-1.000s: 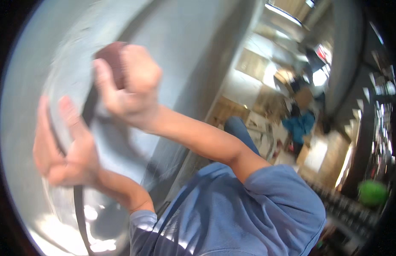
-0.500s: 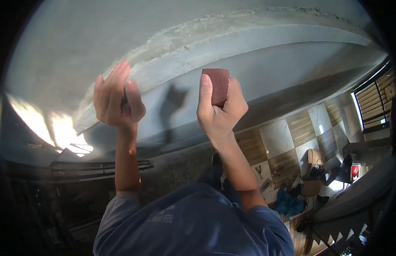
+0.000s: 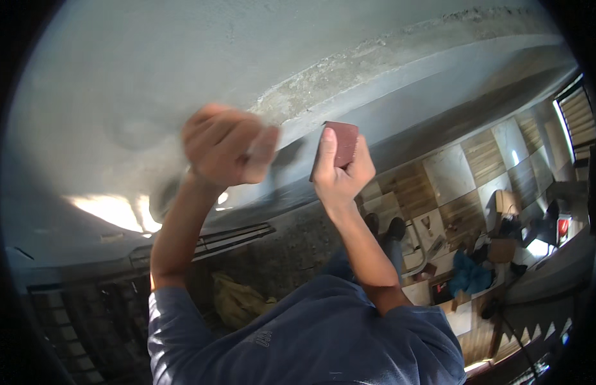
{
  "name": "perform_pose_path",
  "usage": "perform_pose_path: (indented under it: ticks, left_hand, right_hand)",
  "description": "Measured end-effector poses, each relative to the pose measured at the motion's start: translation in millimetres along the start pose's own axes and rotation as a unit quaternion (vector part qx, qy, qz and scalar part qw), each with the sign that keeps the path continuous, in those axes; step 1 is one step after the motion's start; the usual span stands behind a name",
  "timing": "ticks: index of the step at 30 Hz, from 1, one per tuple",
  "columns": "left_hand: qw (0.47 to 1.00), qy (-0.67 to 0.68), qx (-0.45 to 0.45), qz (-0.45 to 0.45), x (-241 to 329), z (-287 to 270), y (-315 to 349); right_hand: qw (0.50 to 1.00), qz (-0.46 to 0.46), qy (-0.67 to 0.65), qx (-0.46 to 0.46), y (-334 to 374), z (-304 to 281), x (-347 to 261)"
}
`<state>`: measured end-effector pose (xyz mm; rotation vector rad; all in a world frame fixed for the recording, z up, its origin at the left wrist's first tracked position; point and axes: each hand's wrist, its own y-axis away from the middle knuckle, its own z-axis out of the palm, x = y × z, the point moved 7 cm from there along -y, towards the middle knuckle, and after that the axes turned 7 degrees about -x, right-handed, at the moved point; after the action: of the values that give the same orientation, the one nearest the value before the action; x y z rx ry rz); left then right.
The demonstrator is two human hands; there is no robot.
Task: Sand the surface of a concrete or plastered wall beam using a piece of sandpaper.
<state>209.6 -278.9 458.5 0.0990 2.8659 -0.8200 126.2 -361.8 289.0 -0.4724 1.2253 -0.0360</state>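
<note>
My right hand [image 3: 340, 183] grips a folded piece of reddish-brown sandpaper [image 3: 347, 146], the thumb lying on its face and the fingers wrapped behind. The sandpaper stands upright in front of a smooth grey plastered surface [image 3: 400, 119]. Further left, my raised left hand [image 3: 222, 149] is smeared by motion. Its fingers look bent and the thumb points up at the right; whether anything sits in the palm is hidden. Just beyond it runs a rough, pale cement strip [image 3: 330, 78] along the plaster edge.
Below, at right, lies a checkered tile floor [image 3: 447, 173] with a blue cloth [image 3: 470, 273], bags and other clutter. A curved metal tube frame [image 3: 421, 253] stands near my feet. A yellowish sack [image 3: 237, 300] lies at lower left. A barred window [image 3: 575, 122] is at far right.
My left hand has swung right, toward the right hand, and its fingers have gone from stretched to bent. The right hand still holds the sandpaper, slightly lower and further right. The view has shifted.
</note>
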Motion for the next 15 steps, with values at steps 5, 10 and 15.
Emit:
perform_pose_path:
  ticks: [5,10,15]
  left_hand:
    - [0.980,0.163,0.025,0.109,-16,25,-26]
    - [0.953,0.268,0.058,0.127,-16,31,-24]
    - [0.932,0.332,0.087,0.117,-24,27,-14]
  right_hand:
    - [0.999,0.012,0.012,0.037,17,23,-17]
    - [0.990,-0.022,0.048,0.129,28,33,-19]
    - [0.975,-0.006,0.017,0.220,1,23,-19]
